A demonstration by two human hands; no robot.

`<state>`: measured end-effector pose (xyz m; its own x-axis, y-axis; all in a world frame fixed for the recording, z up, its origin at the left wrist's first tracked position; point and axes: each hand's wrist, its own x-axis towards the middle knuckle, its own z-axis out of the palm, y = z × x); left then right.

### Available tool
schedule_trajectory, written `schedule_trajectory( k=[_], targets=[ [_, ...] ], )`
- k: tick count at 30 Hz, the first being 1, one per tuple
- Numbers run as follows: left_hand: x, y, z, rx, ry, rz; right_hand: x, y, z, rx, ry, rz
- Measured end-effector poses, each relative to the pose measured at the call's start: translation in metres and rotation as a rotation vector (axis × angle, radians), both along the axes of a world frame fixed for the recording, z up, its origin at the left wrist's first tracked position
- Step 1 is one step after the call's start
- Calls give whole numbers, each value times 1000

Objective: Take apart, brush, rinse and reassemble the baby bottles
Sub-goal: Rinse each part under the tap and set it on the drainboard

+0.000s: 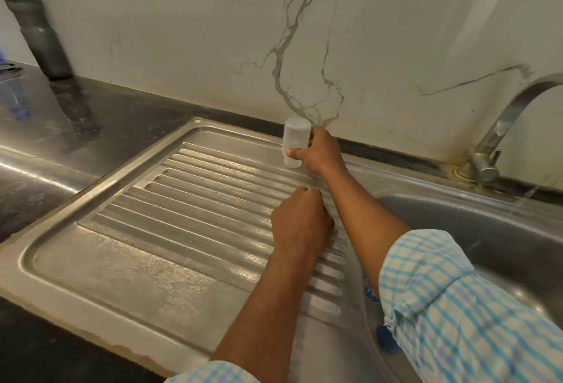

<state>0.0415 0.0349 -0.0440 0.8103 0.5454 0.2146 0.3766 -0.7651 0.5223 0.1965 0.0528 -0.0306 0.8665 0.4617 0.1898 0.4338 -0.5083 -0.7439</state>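
Right hand (320,151) is reaching out to the far back corner of the drainboard (189,199), pinching a translucent baby bottle body (293,137) between the thumb (295,153) in front and the fingers wrapped round the back. The bottle's upside down: flat base up top, narrower threaded neck pointing down. No nipple or collar on it that I can see. The neck is right at the steel near the raised back rim, but honestly I can't tell if it's touching or just above it.

Left hand (301,221) sits a bit nearer the camera, over the ribbed part of the drainboard, curled into a fist with the back of the hand facing up. Can't see the palm side, so no idea whether there's something inside it.

Both forearms come in from the bottom right, with blue-and-white checked sleeves (457,306) pushed up.

Going outward: the steel sink basin (475,230) is on the right, with a chrome faucet (502,135) curving up behind it. A small blue round thing (386,340) pokes out from under the right sleeve at the basin's edge, too hidden to name. Left of the drainboard is a shiny black countertop (61,126), and way back in the left corner stands a dark grey water bottle (39,35) with a green top, up against the white marble-look backsplash (198,32).
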Motion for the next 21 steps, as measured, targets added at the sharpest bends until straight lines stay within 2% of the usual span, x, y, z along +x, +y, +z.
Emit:
schedule_trajectory(
  k=[6,10,15,21],
  targets=[
    [0,0,0,16,2,-1,-3,-7,12,-62,6,-13],
    [1,0,1,29,-2,-8,-19,-41,27,-28,30,-20],
    [0,-9,2,99,23,-42,-49,-138,27,-96,40,-48],
    [-4,-56,6,174,5,-182,-73,-267,11,-256,124,-102]
  ],
)
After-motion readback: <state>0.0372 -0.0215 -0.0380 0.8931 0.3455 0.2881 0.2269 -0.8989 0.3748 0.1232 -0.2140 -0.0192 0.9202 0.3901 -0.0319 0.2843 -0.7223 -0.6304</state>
